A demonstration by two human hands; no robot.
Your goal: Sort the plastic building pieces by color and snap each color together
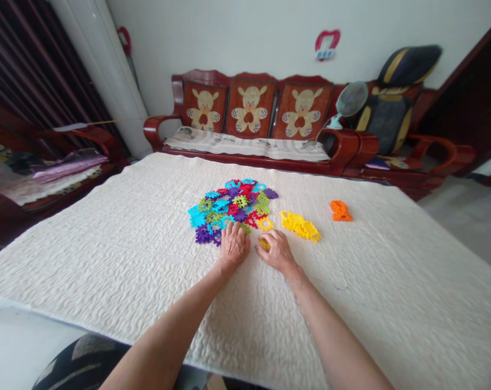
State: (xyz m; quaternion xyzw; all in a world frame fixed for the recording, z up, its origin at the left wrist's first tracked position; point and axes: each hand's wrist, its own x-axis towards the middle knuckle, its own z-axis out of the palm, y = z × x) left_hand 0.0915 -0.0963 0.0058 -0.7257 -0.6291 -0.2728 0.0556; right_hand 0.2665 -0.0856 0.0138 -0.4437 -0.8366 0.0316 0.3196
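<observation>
A mixed pile of toothed plastic building tiles (239,201) in blue, purple, red and green lies on the quilted cover. At its near edge rests my left hand (234,245), fingers stretched over the tiles, apparently gripping none. Just to the right, my right hand (277,249) curls its thumb and fingers round a yellow tile (264,244), partly hidden by the fingers. A yellow frame-shaped tile (265,223) lies beyond that hand, touching or close to the pile. Further right is a separate heap of yellow tiles (300,225).
A small group of orange tiles (341,210) sits on the right part of the cream quilted cover (148,238). Behind the table stands a wooden sofa (213,154) with bear-patterned cushions. A small fan (351,100) and a massage-style seat cushion (386,119) are at the back right.
</observation>
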